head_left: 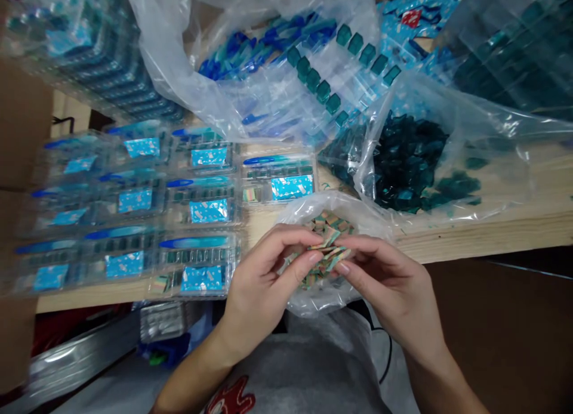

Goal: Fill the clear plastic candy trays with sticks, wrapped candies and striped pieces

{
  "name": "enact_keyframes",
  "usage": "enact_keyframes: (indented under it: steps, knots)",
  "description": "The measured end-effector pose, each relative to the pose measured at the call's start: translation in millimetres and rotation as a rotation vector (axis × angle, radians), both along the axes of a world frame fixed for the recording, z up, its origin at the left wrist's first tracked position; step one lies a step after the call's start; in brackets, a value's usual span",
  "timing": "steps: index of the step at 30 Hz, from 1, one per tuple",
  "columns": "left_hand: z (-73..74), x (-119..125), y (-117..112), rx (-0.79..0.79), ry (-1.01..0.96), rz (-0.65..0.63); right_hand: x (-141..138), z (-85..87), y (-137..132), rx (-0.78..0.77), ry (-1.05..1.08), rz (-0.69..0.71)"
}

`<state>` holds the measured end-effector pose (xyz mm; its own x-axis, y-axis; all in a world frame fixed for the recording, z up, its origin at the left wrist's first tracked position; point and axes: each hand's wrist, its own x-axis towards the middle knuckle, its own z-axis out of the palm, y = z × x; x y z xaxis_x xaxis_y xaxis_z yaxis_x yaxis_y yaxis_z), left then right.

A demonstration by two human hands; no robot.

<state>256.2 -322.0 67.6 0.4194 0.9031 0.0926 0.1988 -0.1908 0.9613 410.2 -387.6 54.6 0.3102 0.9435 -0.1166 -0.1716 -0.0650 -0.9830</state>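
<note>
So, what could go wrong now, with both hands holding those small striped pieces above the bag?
1. The left hand and right hand pinch several striped pieces with fingertips only; some may slip and fall beside the clear bag.
2. That bag seems to hang partly past the table edge, so it might slide off and spill.

Left hand (257, 283) and right hand (394, 286) raised close together, fingers (308, 260) curled inward, tips pinched and nearly meeting; bare forearms (197, 372) angled up and inward from below.
</note>
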Motion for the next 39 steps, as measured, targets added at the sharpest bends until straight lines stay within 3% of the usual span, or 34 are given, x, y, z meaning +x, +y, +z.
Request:
enact_keyframes:
  steps: [7,10,15,20,30,36,39]
  knots:
    - [0.5,-1.5,1.8,0.015,0.036,0.01,-0.6,1.9,1.7,0.011,0.012,-0.021]
    - [1.6,-1.6,2.5,0.024,0.036,0.055,-1.9,1.1,3.0,0.005,0.13,0.009]
    - [2.7,-1.0,2.0,-0.097,-0.051,0.009,-7.4,-6.2,4.3,0.005,0.321,0.007]
    - [0.9,0.3,1.2,-0.131,-0.129,0.002,-10.7,-9.9,3.2,0.032,0.318,-0.003]
    - [-4.1,6.6,-3.9,0.008,-0.18,0.106,-17.4,-11.0,-1.0,0.042,0.273,-0.051]
    - [-3.1,3.9,-1.3,-0.072,-0.159,0.034,-17.9,-14.0,-6.2,0.056,0.073,-0.074]
    - [0.4,3.3,3.3,-0.161,-0.173,0.009,-15.7,-12.5,-5.5,0.042,0.123,-0.07]
